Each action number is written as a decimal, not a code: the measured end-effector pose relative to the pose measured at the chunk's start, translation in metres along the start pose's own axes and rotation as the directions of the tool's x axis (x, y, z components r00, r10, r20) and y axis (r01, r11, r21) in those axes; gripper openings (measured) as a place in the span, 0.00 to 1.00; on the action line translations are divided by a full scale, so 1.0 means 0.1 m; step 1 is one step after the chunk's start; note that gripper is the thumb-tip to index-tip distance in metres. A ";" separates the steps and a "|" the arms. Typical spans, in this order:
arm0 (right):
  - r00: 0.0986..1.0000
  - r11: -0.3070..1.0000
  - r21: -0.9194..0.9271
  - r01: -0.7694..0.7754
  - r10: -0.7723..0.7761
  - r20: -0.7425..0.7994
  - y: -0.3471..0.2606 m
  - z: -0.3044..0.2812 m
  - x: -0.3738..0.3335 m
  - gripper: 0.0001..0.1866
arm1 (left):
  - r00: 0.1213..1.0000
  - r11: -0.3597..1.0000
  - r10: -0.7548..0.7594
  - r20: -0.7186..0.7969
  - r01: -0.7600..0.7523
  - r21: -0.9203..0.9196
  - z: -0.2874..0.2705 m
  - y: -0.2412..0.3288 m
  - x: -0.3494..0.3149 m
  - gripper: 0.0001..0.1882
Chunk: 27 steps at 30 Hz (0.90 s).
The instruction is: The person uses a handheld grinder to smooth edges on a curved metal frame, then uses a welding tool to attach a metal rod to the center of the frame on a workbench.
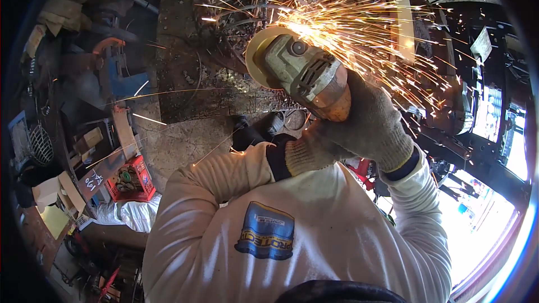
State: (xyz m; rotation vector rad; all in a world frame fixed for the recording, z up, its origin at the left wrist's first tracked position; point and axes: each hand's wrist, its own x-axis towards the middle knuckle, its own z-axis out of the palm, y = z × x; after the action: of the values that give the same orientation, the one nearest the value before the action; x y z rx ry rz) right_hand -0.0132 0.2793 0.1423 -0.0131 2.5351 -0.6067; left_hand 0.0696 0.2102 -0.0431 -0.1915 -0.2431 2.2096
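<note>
An angle grinder (303,70) with a round pale guard (258,56) runs against a rounded frame of curved metal bars (258,0), and bright sparks fly off to the right. My right hand (382,118), in a knitted grey work glove, is closed round the rear of the grinder's body. Close against it, my left hand (317,148) wears a similar glove and reaches in from the left at the grinder's rear end. Its fingers are mostly hidden, so its grip cannot be made out.
The frame lies on a dark, scorched worktable (179,90). At left stand a red plastic crate (132,179) holding round discs, cardboard boxes (59,191) and a blue metal piece (126,81). Dark metal beams (449,143) run along the right, near bright daylight. Shoes (258,126) show below the table edge.
</note>
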 end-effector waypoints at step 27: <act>0.996 0.994 -0.075 0.085 -0.086 -0.022 0.07 0.00 0.04 0.40 | 0.993 0.988 0.043 -0.109 -0.026 0.154 0.10 0.02 0.07 0.38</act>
State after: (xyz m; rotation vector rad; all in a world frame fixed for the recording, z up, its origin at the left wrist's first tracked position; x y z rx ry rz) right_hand -0.0165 0.2852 0.1376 -0.1418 2.5914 -0.5492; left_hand 0.0609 0.2135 -0.0339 -0.2354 -0.0084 2.2321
